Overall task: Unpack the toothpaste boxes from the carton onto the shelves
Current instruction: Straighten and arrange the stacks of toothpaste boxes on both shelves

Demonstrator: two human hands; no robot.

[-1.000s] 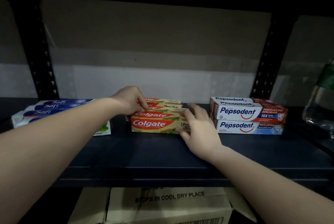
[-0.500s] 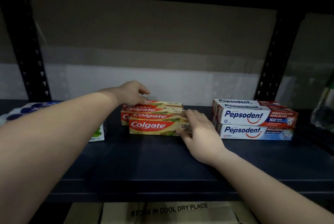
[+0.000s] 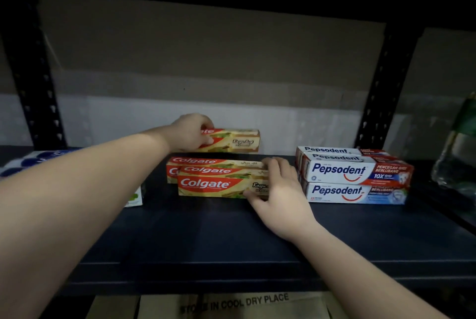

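Two red-and-gold Colgate boxes (image 3: 216, 179) lie on the dark shelf (image 3: 231, 236), one behind the other. My left hand (image 3: 192, 132) grips the left end of a third Colgate box (image 3: 237, 140), lifted above the shelf behind them. My right hand (image 3: 279, 191) rests on the right end of the front Colgate box, thumb at its front face and fingers over its top. The carton (image 3: 231, 306) shows below the shelf edge, printed "STORE IN COOL DRY PLACE".
A stack of white Pepsodent boxes (image 3: 355, 177) sits to the right. Blue-and-white boxes (image 3: 31, 164) lie at the left, partly behind my forearm. A clear bottle (image 3: 458, 154) stands at the far right. Black uprights (image 3: 381, 87) frame the bay.
My left hand has taken hold of a Colgate box at the back and raised it off the shelf. My right hand stays on the front box.
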